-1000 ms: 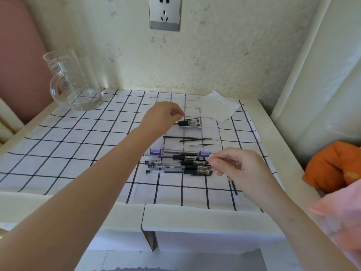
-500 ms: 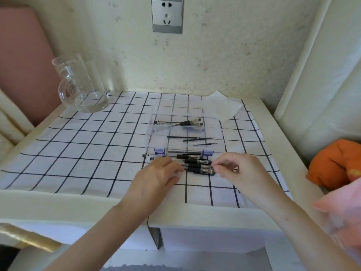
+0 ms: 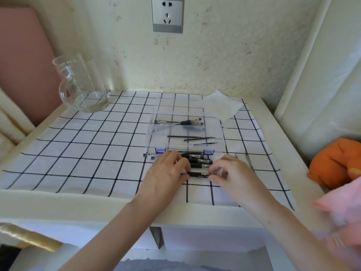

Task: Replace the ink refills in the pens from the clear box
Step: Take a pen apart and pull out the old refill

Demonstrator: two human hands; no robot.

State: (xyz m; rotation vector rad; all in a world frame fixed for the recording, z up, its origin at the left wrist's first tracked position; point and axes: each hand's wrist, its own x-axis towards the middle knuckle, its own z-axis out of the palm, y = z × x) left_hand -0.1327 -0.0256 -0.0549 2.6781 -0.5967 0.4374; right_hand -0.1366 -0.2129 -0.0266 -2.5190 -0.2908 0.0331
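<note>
Left hand (image 3: 168,173) palm down, fingers curled, thumb and fingertips pinching the left end of a black pen (image 3: 198,175). Right hand (image 3: 232,173) likewise curled, thumb and forefinger pinching the same pen's right end. Held crosswise between the two hands, near the front of the checked cloth (image 3: 78,145); whether lifted clear of the cloth or resting on it, hard to tell from this angle. Just behind it, a small cluster of other pens (image 3: 199,160), lying side by side on the cloth, partly hidden by the left hand's fingers. Directly behind those, the clear box (image 3: 151,132), with two blue latches (image 3: 160,150) on its near wall. In its near part, thin loose refills (image 3: 192,138); in its far part, a few more pens (image 3: 181,122). Right of the right hand, a thin blurred stick (image 3: 249,162) on the cloth. Farther out: crumpled tissue (image 3: 222,106) behind the box, glass measuring jug (image 3: 78,85) at the far left corner of the table (image 3: 58,202), wall socket (image 3: 167,14) above, orange bundle (image 3: 336,163) beyond the table's right edge.
</note>
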